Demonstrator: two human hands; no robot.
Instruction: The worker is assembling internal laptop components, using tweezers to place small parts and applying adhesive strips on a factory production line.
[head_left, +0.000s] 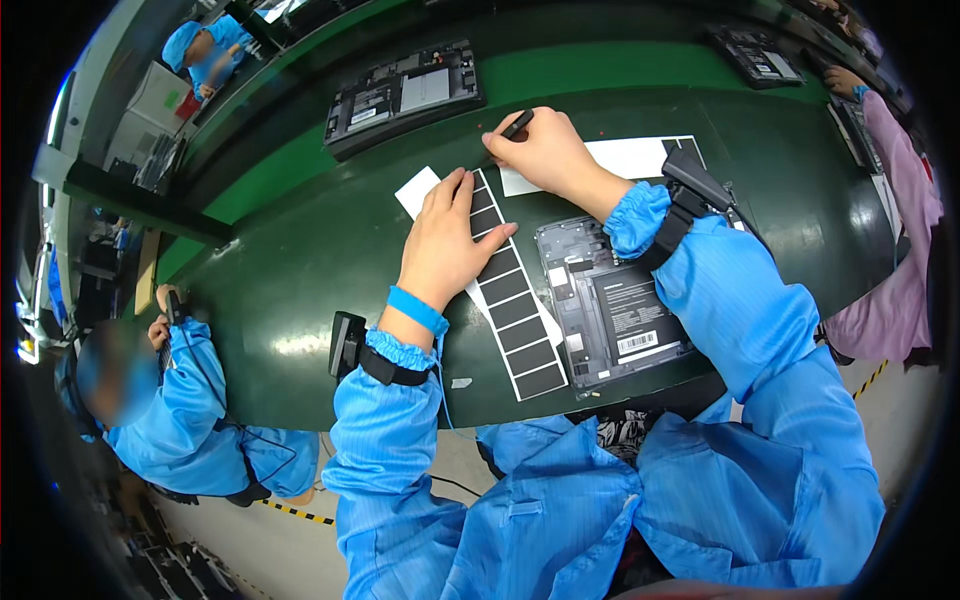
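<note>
My left hand (pixel 440 238) lies with its fingers stretched out over the upper part of a white backing strip carrying a column of black rectangular pads (pixel 526 331). Farther off and to the right, my right hand (pixel 549 150) pinches a small black piece (pixel 517 124) between thumb and fingers; it looks like one of the pads, though I cannot make out its kind for sure. Beneath my right wrist runs another white strip (pixel 628 156), with dark pads at its right end. A dark open device chassis with a labelled battery (pixel 628 312) sits below my right forearm.
Another open device chassis (pixel 405 92) stands at the back of the green table (pixel 300 260), and one more (pixel 757 55) at the far right. A small pale scrap (pixel 461 383) lies near the front edge. Co-workers sit at left, far left and right.
</note>
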